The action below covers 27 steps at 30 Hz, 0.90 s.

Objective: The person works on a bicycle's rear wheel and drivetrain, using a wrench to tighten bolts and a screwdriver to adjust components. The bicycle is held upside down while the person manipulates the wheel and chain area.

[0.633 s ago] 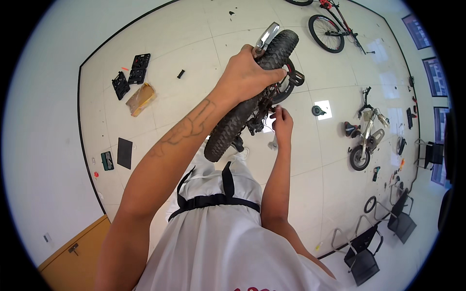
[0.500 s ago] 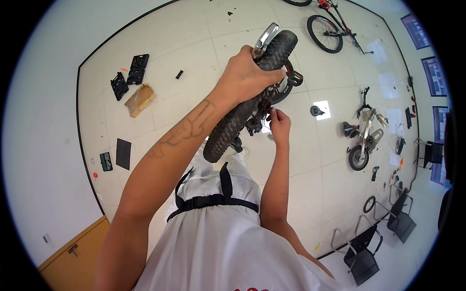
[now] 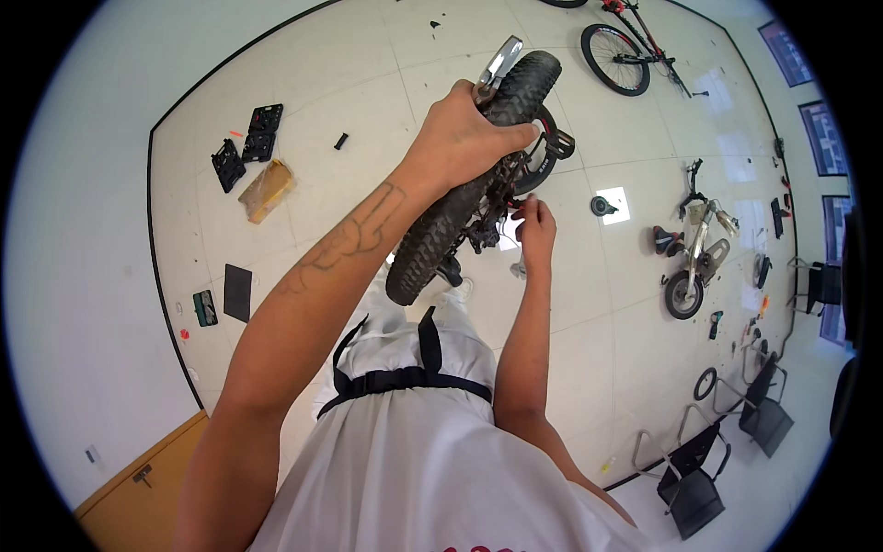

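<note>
the white tiled floor (image 3: 349,83) is serving as an open work area, with parts lying spread out and well apart so each stays reachable.

a small bicycle wheel with a knobby black tyre (image 3: 464,198) is being held up in the air in front of the person's white shirt (image 3: 414,442), between chest and floor. judging by the grip, it is being lifted off the ground so the hub is sitting at working height.

its long axis is running diagonally: lower end pointing toward the person's left hip, upper end pointing away toward the far right, where a silver metal bracket (image 3: 498,63) is sticking out past the tread. the wheel is showing edge-on, tread facing the camera.

the left hand (image 3: 464,138) is clamping over the top of the tyre, fingers wrapping round the tread, bearing the weight and steadying it.

the right hand (image 3: 535,225) is pinching at the hub area just beside the red-and-black centre; what it is gripping is too small to tell.

further off: a red bicycle (image 3: 630,46) lying at far right, a partly stripped small bike (image 3: 692,253) standing on the right, black folding chairs (image 3: 699,478) near the lower right wall.

on the left: black tool trays (image 3: 246,145), a brown cardboard piece (image 3: 265,189), a flat black pad (image 3: 237,292), all lying apart.
</note>
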### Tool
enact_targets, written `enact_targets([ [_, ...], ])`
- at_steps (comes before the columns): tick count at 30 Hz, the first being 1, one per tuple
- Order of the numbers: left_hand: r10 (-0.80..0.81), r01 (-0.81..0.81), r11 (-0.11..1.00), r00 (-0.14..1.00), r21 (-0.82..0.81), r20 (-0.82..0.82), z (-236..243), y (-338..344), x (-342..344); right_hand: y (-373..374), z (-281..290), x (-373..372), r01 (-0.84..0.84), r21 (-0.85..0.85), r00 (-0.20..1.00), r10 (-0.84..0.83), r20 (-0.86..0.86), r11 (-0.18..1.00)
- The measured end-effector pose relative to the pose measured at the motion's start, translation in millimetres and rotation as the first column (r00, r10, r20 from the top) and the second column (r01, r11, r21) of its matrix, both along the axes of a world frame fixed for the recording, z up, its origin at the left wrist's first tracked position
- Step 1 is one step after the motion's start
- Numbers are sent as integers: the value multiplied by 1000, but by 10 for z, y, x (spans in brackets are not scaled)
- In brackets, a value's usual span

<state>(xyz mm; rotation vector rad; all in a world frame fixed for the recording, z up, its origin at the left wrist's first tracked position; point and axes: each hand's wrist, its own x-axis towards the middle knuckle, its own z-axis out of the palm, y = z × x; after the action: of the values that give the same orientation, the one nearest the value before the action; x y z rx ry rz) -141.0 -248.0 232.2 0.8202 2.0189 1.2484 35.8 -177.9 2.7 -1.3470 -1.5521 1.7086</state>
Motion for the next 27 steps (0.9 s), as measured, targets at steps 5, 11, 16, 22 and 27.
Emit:
enact_targets([
  [5,-25,25,1000,999,8,33,-18,20,-35,40,-183,18,-128,68,992,127,17,989],
  [11,-11,11,1000,999,-15,31,23,14,-34,-12,-55,18,-25,12,998,26,-65,1000],
  [16,-29,29,1000,996,9,86,2,24,-50,-18,-268,36,-138,33,983,141,-114,990],
  [22,4,-3,1000,1000,-16,12,0,25,-31,-75,-142,-10,-19,60,996,24,-90,998],
  [27,-4,6,1000,998,-26,70,23,21,-39,-14,-213,40,-88,-34,996,87,-20,996],
])
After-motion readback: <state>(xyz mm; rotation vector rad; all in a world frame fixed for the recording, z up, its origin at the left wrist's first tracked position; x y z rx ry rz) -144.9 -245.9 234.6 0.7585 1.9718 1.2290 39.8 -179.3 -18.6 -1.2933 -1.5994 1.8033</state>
